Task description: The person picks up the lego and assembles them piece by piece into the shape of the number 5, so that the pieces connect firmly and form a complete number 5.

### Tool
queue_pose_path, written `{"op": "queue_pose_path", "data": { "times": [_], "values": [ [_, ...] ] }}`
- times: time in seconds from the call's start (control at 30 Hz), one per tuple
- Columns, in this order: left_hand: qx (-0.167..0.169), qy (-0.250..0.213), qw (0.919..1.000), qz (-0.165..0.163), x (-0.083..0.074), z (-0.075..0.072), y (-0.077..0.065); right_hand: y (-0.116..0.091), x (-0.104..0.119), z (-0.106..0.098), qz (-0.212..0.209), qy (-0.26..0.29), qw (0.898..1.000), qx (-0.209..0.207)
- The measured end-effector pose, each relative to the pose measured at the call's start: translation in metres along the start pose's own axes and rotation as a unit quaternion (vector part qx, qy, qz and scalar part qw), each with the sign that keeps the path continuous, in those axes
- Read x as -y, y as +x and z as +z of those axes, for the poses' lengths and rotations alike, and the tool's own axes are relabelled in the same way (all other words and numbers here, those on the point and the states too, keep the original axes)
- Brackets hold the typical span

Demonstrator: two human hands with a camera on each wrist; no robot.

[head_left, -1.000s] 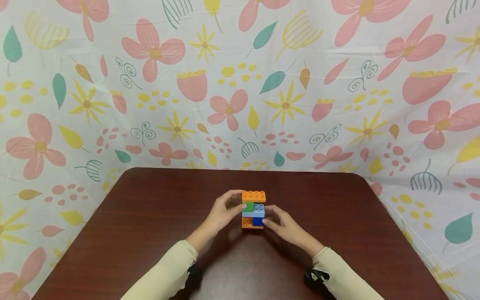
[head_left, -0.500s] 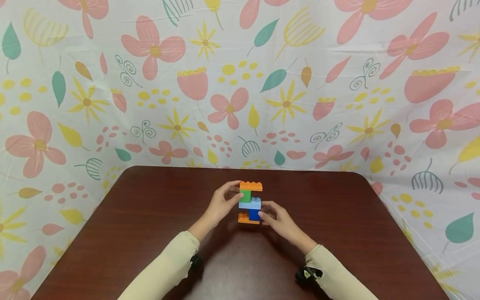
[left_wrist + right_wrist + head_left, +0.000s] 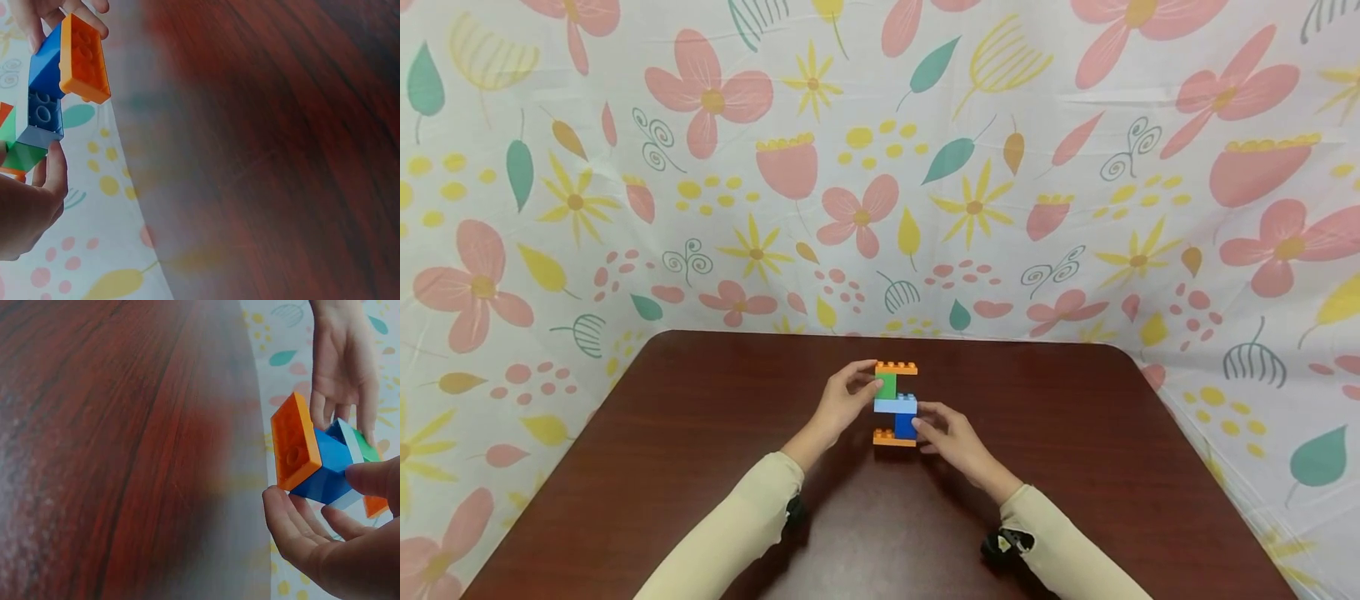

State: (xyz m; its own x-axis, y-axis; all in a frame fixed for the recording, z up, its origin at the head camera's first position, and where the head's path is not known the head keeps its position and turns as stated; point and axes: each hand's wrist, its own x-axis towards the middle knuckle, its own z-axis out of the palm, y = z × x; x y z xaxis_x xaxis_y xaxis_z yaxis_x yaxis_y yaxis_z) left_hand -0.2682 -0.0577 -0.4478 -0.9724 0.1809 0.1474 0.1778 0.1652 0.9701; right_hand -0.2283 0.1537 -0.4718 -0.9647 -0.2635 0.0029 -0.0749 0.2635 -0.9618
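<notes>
Both hands hold one stack of toy building bricks over the table. A flat orange brick (image 3: 897, 368) tops it, above a green brick (image 3: 886, 386) at the left. Below are a light blue brick (image 3: 892, 406), a dark blue brick (image 3: 905, 425) at the right, and another orange brick (image 3: 887, 443) at the bottom. My left hand (image 3: 842, 402) pinches the green brick's side, thumb in front. My right hand (image 3: 961, 446) grips the dark blue brick, its thumb on the front. In the right wrist view, the bottom orange brick's hollow underside (image 3: 292, 450) shows, off the table.
A dark reddish-brown wooden table (image 3: 715, 433) lies beneath the hands. Behind it hangs a white cloth (image 3: 880, 108) printed with flowers and leaves. Black wrist devices (image 3: 1006, 546) sit at the cream sleeves (image 3: 730, 525).
The brick stack has risen and shifted slightly left, carried by both hands. It has tilted so that its front faces show more and the stud tops less. Both hands keep their hold.
</notes>
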Motion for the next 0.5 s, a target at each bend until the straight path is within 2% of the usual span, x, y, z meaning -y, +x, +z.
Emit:
{"op": "queue_pose_path", "data": {
  "times": [0.17, 0.5],
  "values": [
    [0.0, -0.018, 0.9995, -0.025, 0.01, -0.001, 0.004, 0.005, -0.006, 0.003, 0.021, 0.001, 1.0, -0.017],
    [0.01, -0.013, 0.9977, -0.065, 0.018, -0.002, 0.012, 0.005, -0.003, 0.008, 0.049, -0.005, 0.998, -0.034]
  ]
}}
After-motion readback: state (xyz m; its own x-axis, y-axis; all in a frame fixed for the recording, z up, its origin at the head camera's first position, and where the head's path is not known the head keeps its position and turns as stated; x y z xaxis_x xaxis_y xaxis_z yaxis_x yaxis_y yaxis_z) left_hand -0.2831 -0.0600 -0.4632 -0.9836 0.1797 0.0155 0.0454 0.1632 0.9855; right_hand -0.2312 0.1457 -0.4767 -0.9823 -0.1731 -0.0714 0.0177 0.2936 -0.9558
